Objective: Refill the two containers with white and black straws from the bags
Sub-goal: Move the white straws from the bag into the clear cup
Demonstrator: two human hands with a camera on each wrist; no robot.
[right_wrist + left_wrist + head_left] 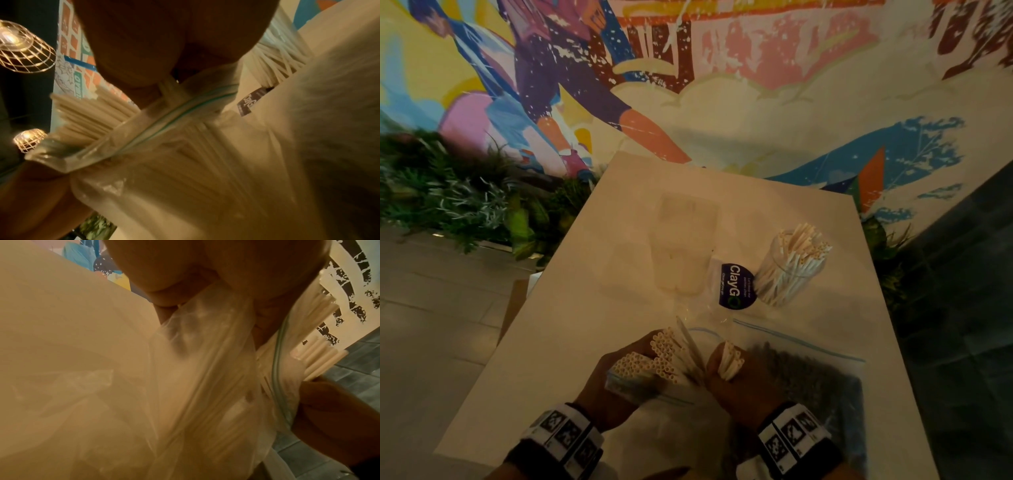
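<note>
My left hand (604,382) grips the clear zip bag of white straws (650,359) near the table's front, its open mouth up and the straw ends sticking out (88,113). Just right of it, my right hand (734,389) holds a small bunch of white straws (729,359) pulled up at the bag's mouth (174,110). A clear container (791,270) packed with white straws stands at the middle right. Left of it stands a second clear container (685,246), which looks empty. A zip bag of black straws (811,380) lies flat under and right of my right wrist.
The white table (571,308) ends at a painted wall behind. A round dark "ClayGo" sticker (736,286) lies between the two containers. Green plants (465,205) line the floor to the left, and dark tiles run along the right.
</note>
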